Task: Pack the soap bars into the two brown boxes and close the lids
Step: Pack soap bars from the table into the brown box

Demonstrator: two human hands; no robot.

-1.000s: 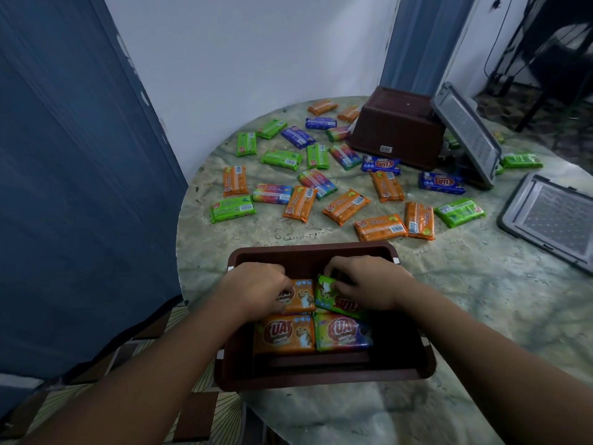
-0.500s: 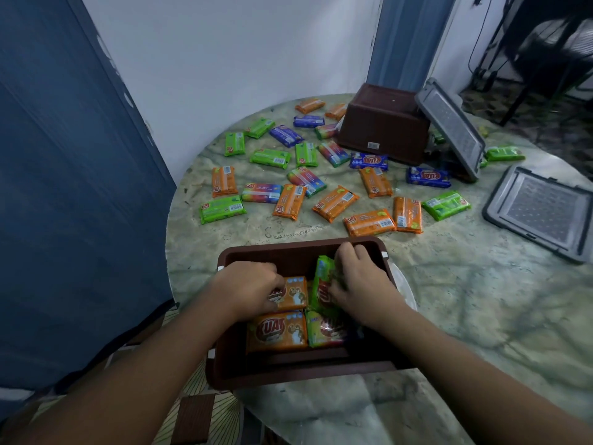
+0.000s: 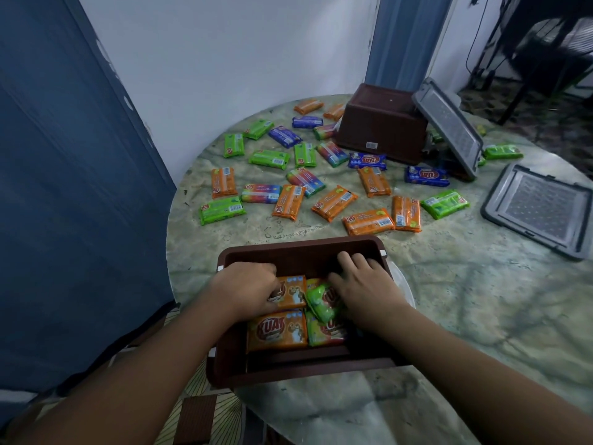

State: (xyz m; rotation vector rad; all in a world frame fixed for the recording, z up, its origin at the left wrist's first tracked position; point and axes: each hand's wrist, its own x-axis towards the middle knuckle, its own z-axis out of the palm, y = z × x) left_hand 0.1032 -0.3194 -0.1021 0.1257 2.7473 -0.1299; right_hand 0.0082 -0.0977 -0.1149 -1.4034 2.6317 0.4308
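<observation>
Head view: in the near brown box point(image 3: 224, 364), an orange soap bar point(image 3: 290, 292) is held down by the curled left hand point(image 3: 245, 289), and a tilted green bar point(image 3: 317, 301) is pressed by the flat right hand point(image 3: 362, 284). Wrappers look slick, bars stiff and light; long edges are best pinched. Loose bars point(image 3: 333, 202) are scattered beyond, before the far box point(image 3: 382, 130).

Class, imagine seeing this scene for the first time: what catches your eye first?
Two hands, the left hand and right hand, reach into the near brown box, on wrapped soap bars. Beyond it, bright orange, green and blue bars lie scattered over the marble table.
</observation>
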